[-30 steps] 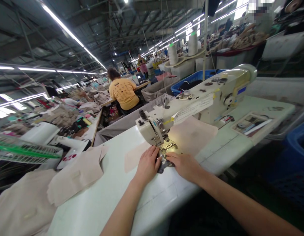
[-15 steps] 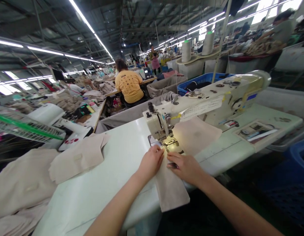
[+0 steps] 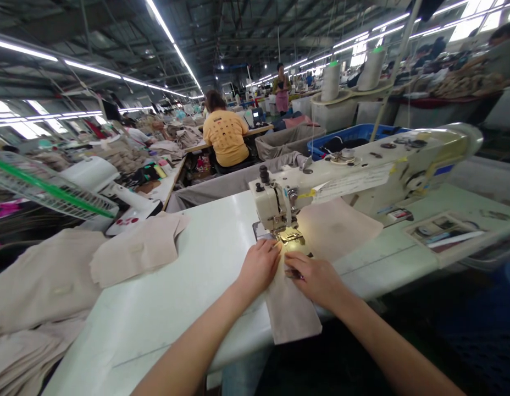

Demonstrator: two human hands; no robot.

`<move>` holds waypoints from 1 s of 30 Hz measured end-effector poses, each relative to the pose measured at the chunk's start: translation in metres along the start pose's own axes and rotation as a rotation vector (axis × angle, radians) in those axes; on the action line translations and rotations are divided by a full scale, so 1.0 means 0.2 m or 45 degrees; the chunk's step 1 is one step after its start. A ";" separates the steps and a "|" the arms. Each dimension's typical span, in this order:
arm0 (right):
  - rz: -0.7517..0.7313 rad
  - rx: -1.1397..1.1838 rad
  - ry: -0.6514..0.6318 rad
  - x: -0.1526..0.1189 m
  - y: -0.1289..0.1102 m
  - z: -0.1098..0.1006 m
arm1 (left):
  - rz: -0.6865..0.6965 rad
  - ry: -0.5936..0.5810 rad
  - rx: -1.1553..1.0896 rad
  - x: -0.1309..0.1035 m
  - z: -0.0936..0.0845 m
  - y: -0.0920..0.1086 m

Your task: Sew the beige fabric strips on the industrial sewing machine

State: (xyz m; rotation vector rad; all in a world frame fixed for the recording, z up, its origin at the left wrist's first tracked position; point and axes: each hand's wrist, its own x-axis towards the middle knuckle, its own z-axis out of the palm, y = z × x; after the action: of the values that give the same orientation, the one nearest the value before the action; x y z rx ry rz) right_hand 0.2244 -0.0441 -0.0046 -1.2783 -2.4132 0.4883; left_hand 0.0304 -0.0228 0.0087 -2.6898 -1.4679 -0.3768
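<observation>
A strip of beige fabric (image 3: pixel 294 316) runs from the sewing machine (image 3: pixel 273 203) over the table's front edge. My left hand (image 3: pixel 261 264) is closed at the strip's left side, its fingertips pressed to the cloth just before the lit presser foot. Beside it my right hand (image 3: pixel 315 275) has its fingers curled round a small dark metal tool (image 3: pixel 294 274), with fingertips on the fabric. Behind the needle area, under the machine arm, lies a wider beige piece (image 3: pixel 337 228).
Stacked beige pieces lie at the left (image 3: pixel 135 247). A white fan-like device (image 3: pixel 135 206) and a wire rack (image 3: pixel 44 184) stand behind them. A parts tray (image 3: pixel 448 234) is set into the table at right. A person in yellow (image 3: pixel 226 135) sits ahead.
The view has shifted, so the machine and table appear slightly farther right. Both hands remain at the fabric by the presser foot, with little change in their grip.
</observation>
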 end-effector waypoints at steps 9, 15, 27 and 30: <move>0.000 -0.040 -0.031 0.00 -0.01 0.00 | 0.004 0.045 -0.007 -0.01 0.03 -0.02; 0.031 -0.089 -0.073 0.03 -0.02 -0.03 | 0.029 0.047 -0.002 0.01 0.03 -0.05; -0.061 -0.085 -0.055 -0.14 0.01 0.00 | 0.155 -0.086 -0.025 -0.23 -0.04 0.22; -0.051 -0.096 -0.090 -0.08 0.02 -0.01 | 0.137 -0.063 0.003 -0.19 -0.03 0.16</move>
State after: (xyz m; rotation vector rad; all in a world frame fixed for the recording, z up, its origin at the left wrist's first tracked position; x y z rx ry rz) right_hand 0.2373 -0.0557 -0.0070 -1.2604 -2.5329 0.4423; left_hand 0.0366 -0.0736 0.0068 -2.7801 -1.3269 -0.3045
